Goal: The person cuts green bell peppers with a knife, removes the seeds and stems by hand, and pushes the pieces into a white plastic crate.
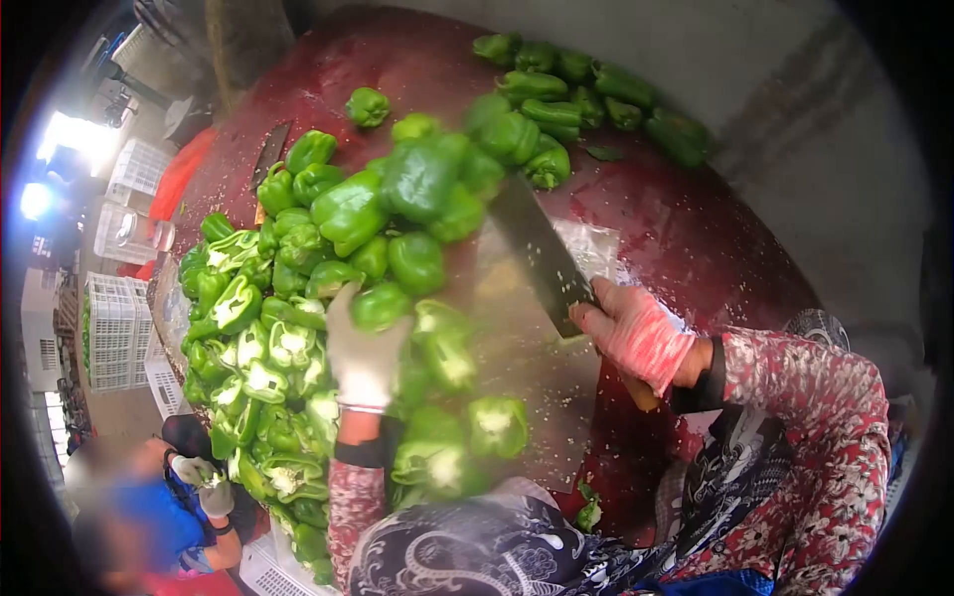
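Head view: right hand (631, 323) is gripping a cleaver (542, 253) in closed fingers. Left hand (368, 353) is holding a green bell pepper (381, 308).

I am seeing a lane of red tabletop (676, 223) running along the right side of the board (552, 427), with seeds speckling it. The knife (542, 253) is slanting across the board's far part, and the right hand (636, 333) on its handle is blocking the near end of that lane. The pepper heap (288, 333) is walling off the board's left, while whole peppers (556, 94) are lining the table beyond it.
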Demonstrator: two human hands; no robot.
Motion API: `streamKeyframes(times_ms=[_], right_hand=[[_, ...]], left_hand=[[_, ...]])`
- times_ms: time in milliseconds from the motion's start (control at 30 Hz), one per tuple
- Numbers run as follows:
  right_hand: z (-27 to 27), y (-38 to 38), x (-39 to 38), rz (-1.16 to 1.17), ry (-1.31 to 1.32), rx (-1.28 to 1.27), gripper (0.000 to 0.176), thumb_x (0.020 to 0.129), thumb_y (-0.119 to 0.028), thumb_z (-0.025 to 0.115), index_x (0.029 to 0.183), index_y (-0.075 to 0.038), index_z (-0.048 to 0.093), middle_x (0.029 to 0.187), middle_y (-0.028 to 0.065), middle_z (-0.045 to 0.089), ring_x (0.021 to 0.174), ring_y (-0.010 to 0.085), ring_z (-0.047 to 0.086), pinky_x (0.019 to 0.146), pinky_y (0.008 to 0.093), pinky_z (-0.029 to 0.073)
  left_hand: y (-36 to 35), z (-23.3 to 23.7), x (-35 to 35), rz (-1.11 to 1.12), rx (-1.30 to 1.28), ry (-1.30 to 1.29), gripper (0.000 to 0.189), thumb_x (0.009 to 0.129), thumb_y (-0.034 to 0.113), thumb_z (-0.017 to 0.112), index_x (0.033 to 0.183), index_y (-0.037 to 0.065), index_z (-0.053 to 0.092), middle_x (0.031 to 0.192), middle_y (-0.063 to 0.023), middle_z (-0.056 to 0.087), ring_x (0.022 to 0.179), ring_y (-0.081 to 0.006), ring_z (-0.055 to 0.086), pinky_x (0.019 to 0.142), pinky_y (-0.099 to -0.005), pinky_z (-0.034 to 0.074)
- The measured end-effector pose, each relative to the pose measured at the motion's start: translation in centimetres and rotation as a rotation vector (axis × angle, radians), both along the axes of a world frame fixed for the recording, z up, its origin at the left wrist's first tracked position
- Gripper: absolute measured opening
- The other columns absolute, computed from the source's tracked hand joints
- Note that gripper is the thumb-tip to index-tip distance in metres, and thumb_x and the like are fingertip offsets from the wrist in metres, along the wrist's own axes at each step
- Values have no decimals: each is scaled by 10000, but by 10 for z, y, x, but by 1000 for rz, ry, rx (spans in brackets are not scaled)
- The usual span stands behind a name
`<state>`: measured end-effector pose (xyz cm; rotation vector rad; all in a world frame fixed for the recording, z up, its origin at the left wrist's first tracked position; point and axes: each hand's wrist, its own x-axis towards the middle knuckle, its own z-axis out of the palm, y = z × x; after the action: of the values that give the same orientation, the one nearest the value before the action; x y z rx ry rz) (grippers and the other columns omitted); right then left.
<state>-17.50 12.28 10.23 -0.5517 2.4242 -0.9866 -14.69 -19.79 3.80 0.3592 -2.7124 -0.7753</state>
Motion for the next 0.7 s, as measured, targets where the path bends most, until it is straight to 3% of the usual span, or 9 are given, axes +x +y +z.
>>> streamKeyframes(times_ms=[67, 100, 167, 233, 333, 400, 467, 600, 700], right_hand=[[0, -2, 1, -123, 22, -22, 248, 957, -239, 539, 1015, 2, 565, 654, 93, 563, 611, 173, 568, 567, 342, 455], [-12, 0, 8, -67, 298, -248, 256, 956, -237, 534, 1036, 5, 558, 680, 109, 595, 615, 200, 575, 578, 356, 462], [-17, 4, 9, -20, 472, -161, 263, 958, -243, 534, 1055, 1, 547, 678, 125, 594, 608, 215, 578, 575, 362, 463], [-10, 13, 7, 10, 648, -65, 271, 959, -249, 535, 1073, -3, 536, 676, 140, 592, 602, 229, 580, 572, 369, 464], [-19, 9, 8, 139, 157, 351, 276, 973, -268, 524, 1113, -31, 524, 670, 185, 565, 594, 268, 593, 537, 396, 454], [-43, 14, 13, 95, 158, 225, 263, 975, -253, 520, 1106, -25, 513, 664, 182, 570, 567, 297, 590, 503, 417, 440], [-56, 15, 18, -52, 414, -91, 241, 968, -236, 534, 1072, -20, 502, 630, 191, 551, 538, 348, 577, 466, 440, 419], [-16, 9, 19, -175, 435, 79, 208, 958, -212, 549, 1011, -19, 493, 600, 199, 532, 539, 377, 572, 451, 446, 410], [-5, 14, 9, -225, 159, 74, 206, 956, -207, 554, 989, -17, 482, 579, 194, 522, 522, 378, 569, 443, 450, 399]], left_hand=[[55, 19, -7, -66, 51, -70, 799, 661, 205, 851, 1333, 12, 464, 1308, -187, 532, 1207, -293, 531, 1041, -357, 418], [75, 1, -16, -125, 82, -76, 808, 662, 226, 850, 1338, 17, 460, 1294, -193, 531, 1188, -308, 536, 1020, -373, 432], [96, -14, -23, -197, 115, -72, 819, 662, 247, 849, 1343, 21, 456, 1280, -198, 530, 1170, -323, 542, 999, -389, 446], [116, -8, -25, -373, -19, -438, 792, 686, 271, 815, 1347, 31, 453, 1151, -192, 567, 1067, -354, 560, 920, -428, 473], [114, -34, -16, -364, -189, -551, 758, 699, 287, 784, 1340, 40, 463, 1054, -182, 574, 981, -367, 559, 845, -455, 479], [106, -50, -7, -387, -201, -417, 632, 732, 297, 742, 1277, 51, 535, 952, -160, 595, 967, -368, 562, 820, -460, 481], [105, -56, -6, -416, -202, -430, 519, 773, 308, 705, 1206, 43, 596, 947, -167, 626, 978, -370, 568, 825, -462, 479], [112, -43, -3, -383, -39, -559, 464, 807, 313, 674, 1180, 41, 621, 965, -168, 654, 1009, -375, 571, 860, -459, 472], [121, -25, 1, -415, 94, -563, 460, 822, 284, 660, 1223, 66, 608, 1087, -174, 650, 1062, -371, 569, 905, -452, 460]])
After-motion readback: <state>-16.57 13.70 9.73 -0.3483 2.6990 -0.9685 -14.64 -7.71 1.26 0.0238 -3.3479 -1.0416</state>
